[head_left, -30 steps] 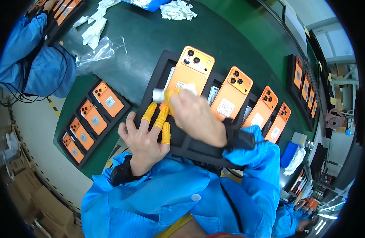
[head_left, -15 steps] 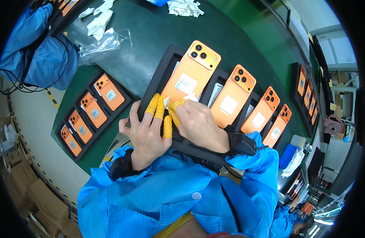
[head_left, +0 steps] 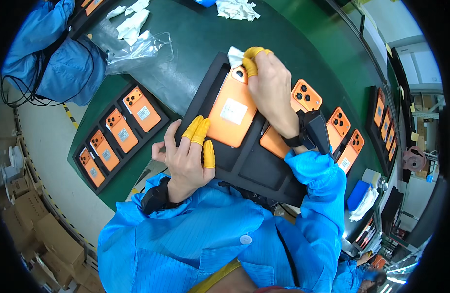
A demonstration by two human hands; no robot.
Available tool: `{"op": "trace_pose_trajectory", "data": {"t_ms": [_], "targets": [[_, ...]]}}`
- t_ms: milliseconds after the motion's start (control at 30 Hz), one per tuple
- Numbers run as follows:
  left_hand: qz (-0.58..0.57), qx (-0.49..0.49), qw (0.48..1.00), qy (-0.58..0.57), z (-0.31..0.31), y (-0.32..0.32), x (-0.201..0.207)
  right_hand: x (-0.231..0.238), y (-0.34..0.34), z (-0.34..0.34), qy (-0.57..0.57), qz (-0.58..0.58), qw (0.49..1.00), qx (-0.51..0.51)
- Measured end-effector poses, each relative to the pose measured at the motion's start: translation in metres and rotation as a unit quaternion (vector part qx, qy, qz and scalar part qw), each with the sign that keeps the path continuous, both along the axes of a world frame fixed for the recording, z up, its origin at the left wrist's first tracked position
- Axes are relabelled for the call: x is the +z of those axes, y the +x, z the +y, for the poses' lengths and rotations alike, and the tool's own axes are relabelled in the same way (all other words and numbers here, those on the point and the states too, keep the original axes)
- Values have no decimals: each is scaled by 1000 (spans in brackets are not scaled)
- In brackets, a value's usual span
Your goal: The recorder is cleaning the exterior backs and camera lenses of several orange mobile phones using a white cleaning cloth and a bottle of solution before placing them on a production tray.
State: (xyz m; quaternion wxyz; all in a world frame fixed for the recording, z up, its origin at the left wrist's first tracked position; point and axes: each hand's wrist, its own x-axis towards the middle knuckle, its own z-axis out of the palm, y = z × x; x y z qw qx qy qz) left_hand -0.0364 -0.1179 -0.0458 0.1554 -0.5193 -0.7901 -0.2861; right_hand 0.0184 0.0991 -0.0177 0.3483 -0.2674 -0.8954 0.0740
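Head view: central black foam tray (head_left: 259, 171) bears four orange phones (head_left: 274, 142); left tray (head_left: 157, 103) and right tray (head_left: 372, 110) show four each. Right hand (head_left: 271, 80) pinches one white cloth (head_left: 235, 57) at the leftmost phone's (head_left: 230, 131) camera end. Left hand (head_left: 188, 158), fingers loosely spread, grips nothing; phone contact cannot be determined. Surface: green bench (head_left: 195, 34). Cardboard boxes (head_left: 58, 234) stand lower left.

Looks steeply down from the wearer's head, left of a side-by-side pair, over the blue work jacket (head_left: 186, 234) to the black foam phone tray (head_left: 261, 173) close below; takes in, fisheye-wide, the green workbench (head_left: 195, 34) beyond and cardboard boxes (head_left: 58, 239) farther off.
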Motion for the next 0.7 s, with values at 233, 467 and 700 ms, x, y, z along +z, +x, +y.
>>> {"op": "trace_pose_trajectory", "data": {"t_ms": [233,467,700], "targets": [[-71,21,994,82,-5,2,-5,-10,12,-43,-23,-53,991,119],[-100,-77,987,-97,-4,-15,31,7,21,-19,-144,48,980,128],[11,-23,992,-124,39,8,38,44,44,-2,-197,74,975,66]]}}
